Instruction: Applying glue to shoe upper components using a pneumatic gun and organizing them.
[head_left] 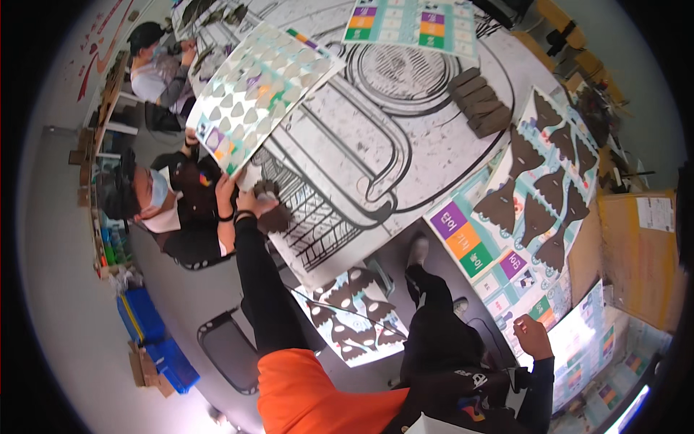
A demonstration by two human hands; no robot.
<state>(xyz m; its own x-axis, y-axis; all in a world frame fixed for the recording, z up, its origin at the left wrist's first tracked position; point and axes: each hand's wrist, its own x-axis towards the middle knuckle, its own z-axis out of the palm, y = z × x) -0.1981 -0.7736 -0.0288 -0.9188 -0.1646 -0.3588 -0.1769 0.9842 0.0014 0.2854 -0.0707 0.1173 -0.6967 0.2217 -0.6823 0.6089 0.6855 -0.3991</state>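
My left hand [251,200] reaches forward on a black sleeve and is closed on a small stack of dark brown cut-out pieces [277,215], held over the lower left corner of a large black-and-white car drawing [376,137]. My right hand [533,337] is low on the right with its fingers curled. It sits at the edge of a colourful printed sheet [477,246], and nothing shows in it. A seated co-worker's hands [225,189] hold a sheet with several heart-shaped cut-outs [256,90] right beside my left hand.
A pile of brown pieces [481,101] lies on the drawing's far right. A sheet of brown shapes [538,181] and a cardboard box [636,246] are at the right. Another brown-shape sheet [354,315], a black tray [231,351] and blue boxes [148,325] lie below. A second person sits at the upper left.
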